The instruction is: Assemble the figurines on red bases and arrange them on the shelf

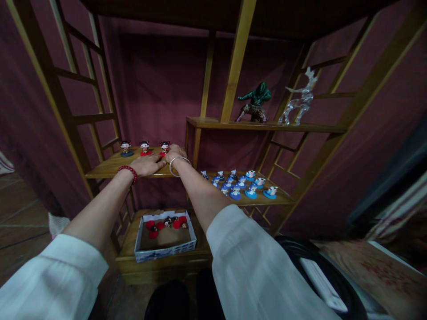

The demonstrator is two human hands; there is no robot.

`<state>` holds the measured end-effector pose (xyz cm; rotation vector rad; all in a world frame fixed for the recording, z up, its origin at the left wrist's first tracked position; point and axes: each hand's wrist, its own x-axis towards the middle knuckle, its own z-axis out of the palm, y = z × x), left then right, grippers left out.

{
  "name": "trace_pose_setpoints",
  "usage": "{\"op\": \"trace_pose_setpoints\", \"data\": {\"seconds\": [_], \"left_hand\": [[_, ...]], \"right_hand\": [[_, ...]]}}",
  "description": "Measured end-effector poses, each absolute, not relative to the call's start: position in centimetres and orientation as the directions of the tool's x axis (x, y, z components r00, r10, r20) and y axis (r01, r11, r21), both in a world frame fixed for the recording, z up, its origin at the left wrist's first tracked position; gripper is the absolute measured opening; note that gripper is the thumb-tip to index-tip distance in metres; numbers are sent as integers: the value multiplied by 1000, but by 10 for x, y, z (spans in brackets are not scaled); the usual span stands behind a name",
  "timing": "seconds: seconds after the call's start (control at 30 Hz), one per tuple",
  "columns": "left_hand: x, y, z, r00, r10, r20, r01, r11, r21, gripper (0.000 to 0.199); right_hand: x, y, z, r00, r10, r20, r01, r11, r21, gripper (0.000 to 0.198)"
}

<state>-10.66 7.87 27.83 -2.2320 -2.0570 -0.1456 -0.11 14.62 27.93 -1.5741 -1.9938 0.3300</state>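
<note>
Three small figurines with black hair buns stand in a row on the left shelf: a left figurine (125,148) on a dark base, a middle figurine (144,147) and a right figurine (164,147) on red bases. My right hand (175,153), a silver bangle at its wrist, is closed at the right figurine's side, its fingertips mostly hidden. Beside it, my left hand (148,166) lies low with fingers stretched toward that figurine's base; whether they touch it I cannot tell. A red bead bracelet circles my left wrist.
Below, an open cardboard box (166,256) holds several more red-based figurines. Several blue-based figurines (251,191) stand on the lower right shelf. Above them are a green hooded figure (256,102) and a clear deer statue (300,100). Wooden posts (238,62) divide the shelving.
</note>
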Motion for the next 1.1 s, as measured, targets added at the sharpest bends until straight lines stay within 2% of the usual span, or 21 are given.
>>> {"op": "trace_pose_setpoints", "data": {"seconds": [0.87,1.1], "left_hand": [[-104,76,280,104,986,134,995,-104,-10,63],[-101,74,283,61,991,120,998,-59,-15,61]], "right_hand": [[0,140,282,-137,950,281,809,271,-521,32],[0,140,283,-147,953,265,807,271,-525,31]]}}
